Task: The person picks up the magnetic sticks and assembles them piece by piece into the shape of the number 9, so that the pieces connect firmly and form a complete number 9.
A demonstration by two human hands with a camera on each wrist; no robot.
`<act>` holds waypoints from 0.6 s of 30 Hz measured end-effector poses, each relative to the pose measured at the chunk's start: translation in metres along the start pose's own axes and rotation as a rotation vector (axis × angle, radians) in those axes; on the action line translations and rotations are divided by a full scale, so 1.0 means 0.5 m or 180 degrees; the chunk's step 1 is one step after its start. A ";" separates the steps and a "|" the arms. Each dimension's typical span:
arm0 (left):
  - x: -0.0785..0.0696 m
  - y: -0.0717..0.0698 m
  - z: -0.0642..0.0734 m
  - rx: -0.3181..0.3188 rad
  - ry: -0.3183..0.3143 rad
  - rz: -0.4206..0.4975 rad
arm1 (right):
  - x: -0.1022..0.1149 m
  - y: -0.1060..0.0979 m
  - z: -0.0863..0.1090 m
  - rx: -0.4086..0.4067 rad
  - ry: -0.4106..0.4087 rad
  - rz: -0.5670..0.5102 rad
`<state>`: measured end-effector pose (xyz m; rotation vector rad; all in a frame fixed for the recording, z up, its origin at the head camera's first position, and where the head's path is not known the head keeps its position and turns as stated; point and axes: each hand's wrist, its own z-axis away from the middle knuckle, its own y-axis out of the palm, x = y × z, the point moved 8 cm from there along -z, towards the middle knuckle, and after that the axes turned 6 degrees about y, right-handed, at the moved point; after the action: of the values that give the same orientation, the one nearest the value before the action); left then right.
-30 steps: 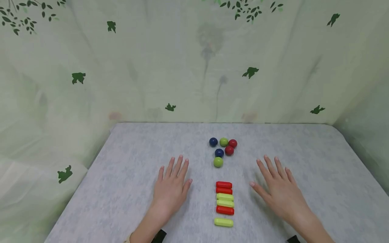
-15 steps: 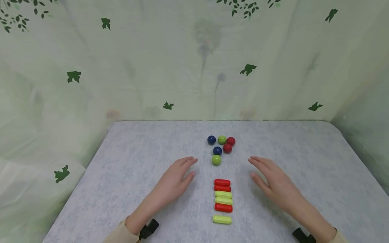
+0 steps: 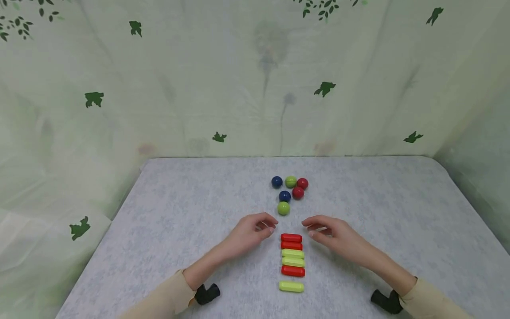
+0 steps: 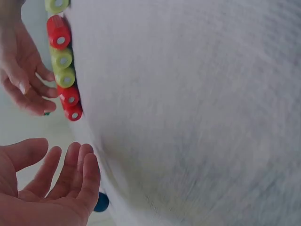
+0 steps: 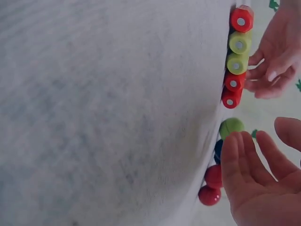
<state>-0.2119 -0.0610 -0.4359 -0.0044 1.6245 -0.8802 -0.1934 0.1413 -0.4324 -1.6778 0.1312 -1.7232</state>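
Observation:
A column of short rods runs toward me on the table, three red rods (image 3: pixel 292 271) and three yellow-green rods (image 3: pixel 291 286). In the wrist views the rod ends show silvery discs. Beyond the column lie two green balls (image 3: pixel 283 208), two blue balls (image 3: pixel 276 182) and two red balls (image 3: pixel 298 192). My left hand (image 3: pixel 251 232) hovers left of the far red rod, fingers loosely bent. On the other side my right hand (image 3: pixel 338 237) mirrors it, also loosely bent. Both hands hold nothing, and a gap separates their fingertips above the far end of the column.
The grey-white table (image 3: pixel 191 190) ends at a pale curtain (image 3: pixel 239 79) with leaf and bird shapes. Black wrist devices (image 3: pixel 207 294) sit under both forearms, near the beige sleeves (image 3: pixel 159 297).
Both hands have moved inward toward each other, and their spread fingers have bent. The sleeves have come into view. Rods and balls keep their arrangement; the head view has shifted slightly.

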 end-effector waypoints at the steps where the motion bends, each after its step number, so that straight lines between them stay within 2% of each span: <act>1: 0.002 0.005 -0.003 0.0021 -0.0003 0.0026 | -0.001 0.004 -0.004 0.0051 0.0011 -0.0028; 10: 0.006 0.035 -0.020 0.0189 0.0031 0.0027 | -0.007 0.039 -0.033 0.0387 0.0065 0.0113; 18: -0.003 0.047 -0.031 0.0181 0.0210 -0.0164 | 0.002 0.048 -0.052 0.0385 -0.0186 0.0340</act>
<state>-0.2140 -0.0352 -0.4477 0.0227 1.6664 -0.9748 -0.2068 0.1124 -0.4482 -1.6021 0.0862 -1.5706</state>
